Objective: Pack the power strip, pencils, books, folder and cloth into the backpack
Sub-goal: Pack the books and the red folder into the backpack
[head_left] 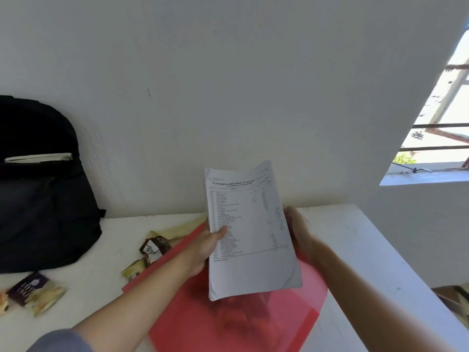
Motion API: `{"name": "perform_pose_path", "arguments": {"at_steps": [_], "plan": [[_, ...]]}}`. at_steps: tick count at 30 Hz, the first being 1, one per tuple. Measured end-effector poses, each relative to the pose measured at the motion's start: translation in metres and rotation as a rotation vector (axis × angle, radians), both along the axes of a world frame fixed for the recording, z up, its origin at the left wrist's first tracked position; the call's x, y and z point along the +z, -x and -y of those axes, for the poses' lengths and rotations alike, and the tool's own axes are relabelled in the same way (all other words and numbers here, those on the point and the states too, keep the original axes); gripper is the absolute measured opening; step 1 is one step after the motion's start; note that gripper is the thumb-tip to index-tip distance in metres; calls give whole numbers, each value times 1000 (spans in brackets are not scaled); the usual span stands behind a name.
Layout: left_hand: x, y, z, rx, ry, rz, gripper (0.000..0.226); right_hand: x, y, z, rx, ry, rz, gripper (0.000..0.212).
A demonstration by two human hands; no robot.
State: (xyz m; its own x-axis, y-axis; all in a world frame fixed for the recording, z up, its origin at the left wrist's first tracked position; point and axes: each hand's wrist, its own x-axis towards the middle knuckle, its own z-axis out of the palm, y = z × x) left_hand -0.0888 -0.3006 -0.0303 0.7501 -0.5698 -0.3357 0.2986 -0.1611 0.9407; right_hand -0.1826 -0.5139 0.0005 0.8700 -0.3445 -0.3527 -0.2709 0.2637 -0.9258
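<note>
Holds a stack of printed sheets [251,224] upright over the table, top leaning slightly toward the wall. Reaches in from the lower left with a long, nearly straight forearm, bare below a grey sleeve [58,341]. Grips the stack's left edge with the left hand [206,247], thumb laid across the printed face and fingers out of sight behind the paper. Comes in from the lower right with the other arm and clasps the opposite edge in the right hand [298,229], wrist bent upward (motion blur smears this hand, so single fingers cannot be told apart).

Hangs the sheets above a red folder [253,323] lying open and flat on the white table [355,245]; cannot tell whether the stack's bottom corner touches it.

Shows a black backpack [38,199] standing at far left against the wall, well apart from both hands, its top open with the pale edge of a book [38,157] inside. Includes snack packets [152,247] scattered on the table between backpack and folder, and a barred window [436,128] at upper right.
</note>
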Motion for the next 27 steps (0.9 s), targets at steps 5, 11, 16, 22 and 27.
{"name": "perform_pose_path", "arguments": {"at_steps": [5, 11, 16, 22, 27], "plan": [[2, 6, 9, -93, -45, 188, 47, 16, 7, -2, 340, 140, 79, 41], [7, 0, -8, -472, -444, 796, 78, -5, -6, 1, 40, 653, -46, 52], [8, -2, -14, -630, -784, 1081, 107, -6, -2, -1, 21, 803, 38, 60], [9, -20, -17, -606, -638, 990, 51, 5, 13, 23, -104, 1143, 4, 50], [26, -21, -15, -535, -483, 1080, 23, 8, 19, 27, -193, 1149, 1, 54]]}}
